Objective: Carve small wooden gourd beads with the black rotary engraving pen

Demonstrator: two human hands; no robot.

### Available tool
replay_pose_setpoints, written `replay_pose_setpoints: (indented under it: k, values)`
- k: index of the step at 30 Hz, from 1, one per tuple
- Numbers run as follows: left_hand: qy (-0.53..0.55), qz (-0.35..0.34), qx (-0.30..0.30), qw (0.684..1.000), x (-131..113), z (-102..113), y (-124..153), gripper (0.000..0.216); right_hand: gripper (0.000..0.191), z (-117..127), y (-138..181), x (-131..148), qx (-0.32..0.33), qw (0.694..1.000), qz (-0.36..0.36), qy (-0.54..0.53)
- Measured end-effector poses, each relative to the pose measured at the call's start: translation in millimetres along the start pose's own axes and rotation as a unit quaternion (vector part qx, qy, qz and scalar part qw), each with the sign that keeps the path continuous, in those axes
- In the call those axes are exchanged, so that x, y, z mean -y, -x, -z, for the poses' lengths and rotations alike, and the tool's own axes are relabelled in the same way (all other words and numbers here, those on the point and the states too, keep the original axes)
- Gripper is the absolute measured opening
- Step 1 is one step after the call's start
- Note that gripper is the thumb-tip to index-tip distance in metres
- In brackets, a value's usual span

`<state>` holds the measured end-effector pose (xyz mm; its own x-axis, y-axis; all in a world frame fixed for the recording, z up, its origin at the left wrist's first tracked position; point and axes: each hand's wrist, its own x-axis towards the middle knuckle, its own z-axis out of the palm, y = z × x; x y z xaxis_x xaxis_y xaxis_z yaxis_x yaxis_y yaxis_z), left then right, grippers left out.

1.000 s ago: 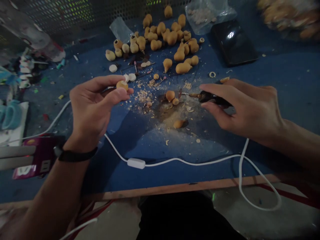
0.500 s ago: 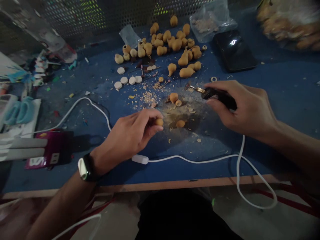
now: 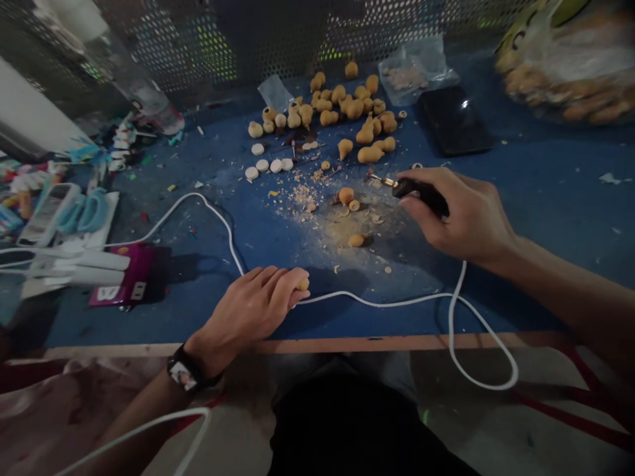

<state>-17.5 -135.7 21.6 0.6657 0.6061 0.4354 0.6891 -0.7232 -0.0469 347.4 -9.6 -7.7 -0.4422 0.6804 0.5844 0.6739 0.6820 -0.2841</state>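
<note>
My left hand (image 3: 253,307) rests palm down near the front edge of the blue table (image 3: 546,198), fingers curled over a small tan gourd piece (image 3: 303,285) and lying on the white cord (image 3: 397,301) where its inline switch was. My right hand (image 3: 459,215) grips a black rotary tool (image 3: 419,192) whose metal tip points left toward a cut gourd piece (image 3: 346,195). Another small piece (image 3: 356,240) lies in sawdust between my hands.
A heap of small tan gourds (image 3: 347,112) and white discs (image 3: 270,165) lie at the back. A black phone (image 3: 454,119) and plastic bags sit back right. Scissors (image 3: 82,211), a magenta packet (image 3: 124,281) and clutter lie left. A perforated metal panel stands behind.
My left hand came down from a raised position, carrying the gourd piece toward the table's front edge, onto the cord. My right hand kept hold of the tool. The view tilted up.
</note>
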Motion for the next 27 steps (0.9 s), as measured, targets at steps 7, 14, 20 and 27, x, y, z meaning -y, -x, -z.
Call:
replay_pose_setpoints:
  k: [7, 14, 20, 27]
  values:
    - [-0.027, -0.005, -0.008, 1.000, 14.8, -5.2, -5.9, 0.034, 0.035, -3.6, -2.5, -7.5, -0.002, 0.999, -0.017, -0.038]
    - [0.016, 0.046, 0.082, 0.995, 40.3, -24.6, -26.8, 0.022, 0.038, -10.1, -3.8, -17.5, -0.003, 0.999, -0.036, -0.017]
    - [0.056, 0.007, 0.127, 0.990, 51.3, -36.3, -36.7, 0.031, 0.041, -9.8, -4.7, -25.3, 0.049, 0.997, -0.056, 0.036]
    - [0.085, -0.028, 0.132, 0.987, 56.0, -33.5, -37.4, 0.029, 0.034, -13.8, -8.5, -31.9, 0.068, 0.996, -0.045, 0.044]
